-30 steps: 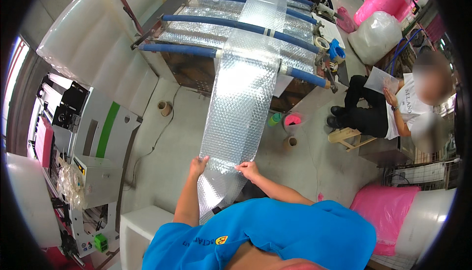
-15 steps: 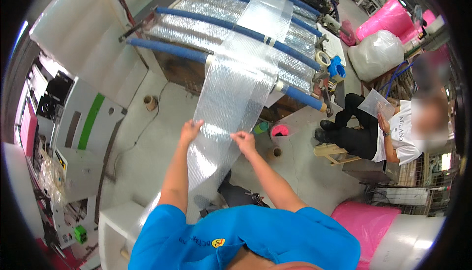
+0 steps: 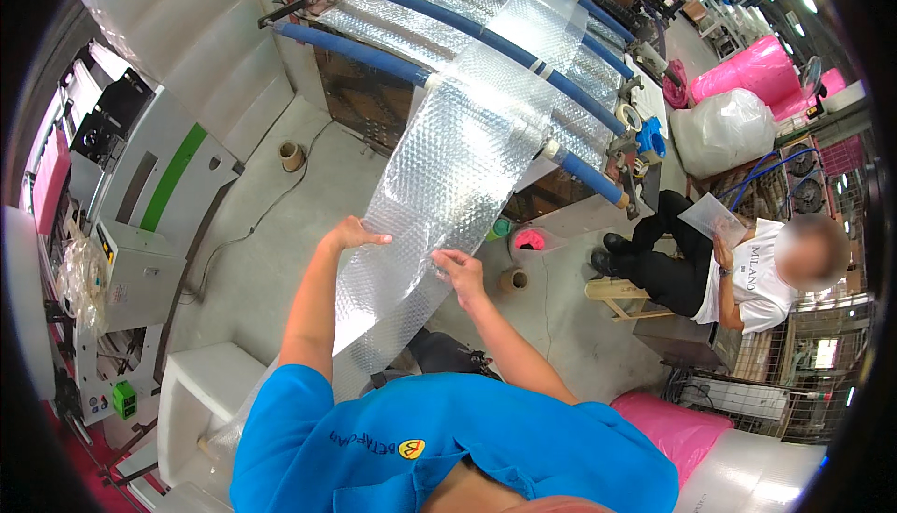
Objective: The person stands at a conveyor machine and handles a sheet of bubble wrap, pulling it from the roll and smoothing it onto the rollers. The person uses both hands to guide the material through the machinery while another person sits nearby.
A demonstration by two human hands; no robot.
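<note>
A long strip of clear bubble wrap [image 3: 425, 181] runs from the blue rollers down toward me and folds away below my hands to the lower left. At the strip's left edge, my left hand [image 3: 351, 233] grips it, thumb lying on top and the other fingers mostly hidden. My right hand [image 3: 461, 275] is closed at the right edge, its bent fingers and thumb on the wrap. Blue rollers [image 3: 364, 53] cross the machine frame, with the strip passing over them above silvery bubble sheeting [image 3: 392, 22].
A seated person [image 3: 757, 265] at right holds a clear sheet [image 3: 713, 220]. Cardboard cores [image 3: 291, 155] stand on the floor, with a cable nearby. A grey machine [image 3: 154, 195] is at left. Pink rolls [image 3: 743, 74] lie at far right; tape rolls [image 3: 629, 119] sit beside the rollers.
My view has shifted, moving the rollers right in the picture. My left hand sits slightly farther left; the right hand's fingers look a little looser. The strip between my hands and the rollers still hangs.
</note>
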